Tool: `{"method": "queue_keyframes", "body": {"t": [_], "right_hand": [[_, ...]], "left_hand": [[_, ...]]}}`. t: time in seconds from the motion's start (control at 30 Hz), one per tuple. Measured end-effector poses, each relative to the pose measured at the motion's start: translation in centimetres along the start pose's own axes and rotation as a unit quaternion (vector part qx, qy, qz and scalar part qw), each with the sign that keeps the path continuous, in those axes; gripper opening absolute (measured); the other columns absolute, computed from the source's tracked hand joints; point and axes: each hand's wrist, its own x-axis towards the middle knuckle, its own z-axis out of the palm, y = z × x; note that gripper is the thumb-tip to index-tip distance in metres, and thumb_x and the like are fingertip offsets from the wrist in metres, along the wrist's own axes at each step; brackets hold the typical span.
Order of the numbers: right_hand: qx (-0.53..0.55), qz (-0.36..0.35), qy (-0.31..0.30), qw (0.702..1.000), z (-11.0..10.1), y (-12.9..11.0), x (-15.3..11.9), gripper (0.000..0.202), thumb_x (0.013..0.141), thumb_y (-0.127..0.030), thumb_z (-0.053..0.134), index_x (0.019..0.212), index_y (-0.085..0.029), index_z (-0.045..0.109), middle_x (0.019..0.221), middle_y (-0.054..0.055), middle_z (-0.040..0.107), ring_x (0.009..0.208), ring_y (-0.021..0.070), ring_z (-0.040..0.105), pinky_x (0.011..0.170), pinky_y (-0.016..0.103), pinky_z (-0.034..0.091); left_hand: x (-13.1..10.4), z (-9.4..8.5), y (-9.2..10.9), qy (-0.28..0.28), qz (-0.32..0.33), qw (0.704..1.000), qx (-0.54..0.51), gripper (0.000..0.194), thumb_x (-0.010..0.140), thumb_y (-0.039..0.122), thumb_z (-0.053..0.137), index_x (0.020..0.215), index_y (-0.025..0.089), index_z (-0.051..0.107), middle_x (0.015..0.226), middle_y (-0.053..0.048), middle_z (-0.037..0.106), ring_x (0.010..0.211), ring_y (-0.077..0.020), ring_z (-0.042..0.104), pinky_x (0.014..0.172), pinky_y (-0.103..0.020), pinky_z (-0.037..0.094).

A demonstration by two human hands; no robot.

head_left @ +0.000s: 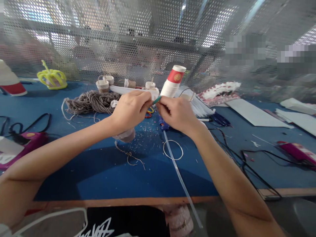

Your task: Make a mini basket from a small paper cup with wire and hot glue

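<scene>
Pinched at both ends: green strip (157, 99) held above the blue table (138, 184)

We judge the step in hand to be working the strip between two pinches; the next move calls for steady fingertips and an even hold on each side. From the left, we record a yellow crown-shaped piece (52, 80), then a bundle of grey yarn (92, 101). The left hand (132, 110) is closed on the strip's left end, with a cup-like item (126, 135) partly hidden below it. We find the strip between the hands, clear of the table. It looks short and narrow, tilted upward to the right; fingers cover its ends, and we cannot tell its material. The right hand (179, 113) is closed on the other end. Behind it we note a stack of paper cups (172, 80); below, a blue glue gun (163, 124), partly hidden.
</scene>
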Motion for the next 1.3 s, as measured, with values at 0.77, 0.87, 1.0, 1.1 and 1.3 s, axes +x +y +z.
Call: {"method": "queue_keyframes", "body": {"t": [0.77,0.87,1.0,1.1,1.3], "right_hand": [[0.74,0.152,-0.102,0.647,3.9,-1.3,-0.8,0.035,0.087,-0.026,0.047,0.054,-0.02,0.036,0.038,-0.01,0.02,0.037,0.0059,0.017,0.042,0.023,0.02],[0.741,0.213,-0.112,0.627,3.5,-2.0,-0.9,0.033,0.09,-0.019,0.036,0.057,-0.021,0.035,0.038,-0.01,0.014,0.038,0.008,0.01,0.043,0.024,0.019],[0.756,0.233,-0.11,0.602,3.4,-2.5,-1.0,0.033,0.091,-0.017,0.032,0.058,-0.021,0.033,0.038,-0.009,0.011,0.039,0.0093,0.006,0.044,0.025,0.019],[0.748,0.253,-0.109,0.604,3.5,-2.5,-1.0,0.034,0.092,-0.019,0.032,0.058,-0.021,0.031,0.038,-0.01,0.011,0.039,0.0093,0.005,0.045,0.025,0.019],[0.787,0.246,-0.096,0.557,3.6,-2.8,-1.1,0.036,0.092,-0.017,0.031,0.056,-0.021,0.028,0.039,-0.009,0.007,0.042,0.0101,0.001,0.045,0.025,0.016]], "left_hand": [[0.0,0.5,-0.2,0.046,-0.044,0.969,-0.239,0.025,0.086,0.018,0.046,0.062,0.019,0.04,0.054,0.005,0.033,0.05,-0.0072,0.032,0.046,-0.021,0.03],[-0.2,0.5,-0.1,0.043,-0.062,0.974,-0.215,0.024,0.087,0.021,0.046,0.064,0.019,0.041,0.055,0.005,0.036,0.05,-0.0077,0.034,0.047,-0.022,0.033],[-0.2,0.4,0.1,0.057,-0.08,0.977,-0.191,0.026,0.088,0.025,0.045,0.063,0.02,0.041,0.053,0.004,0.035,0.048,-0.0078,0.032,0.044,-0.022,0.031],[-0.2,0.3,0.2,0.071,-0.085,0.979,-0.173,0.028,0.089,0.026,0.046,0.062,0.02,0.041,0.05,0.005,0.035,0.047,-0.008,0.032,0.044,-0.022,0.031],[-0.4,0.6,0.0,0.088,-0.061,0.985,-0.136,0.026,0.087,0.021,0.046,0.062,0.02,0.039,0.052,0.004,0.038,0.048,-0.0078,0.035,0.046,-0.022,0.032]]}}
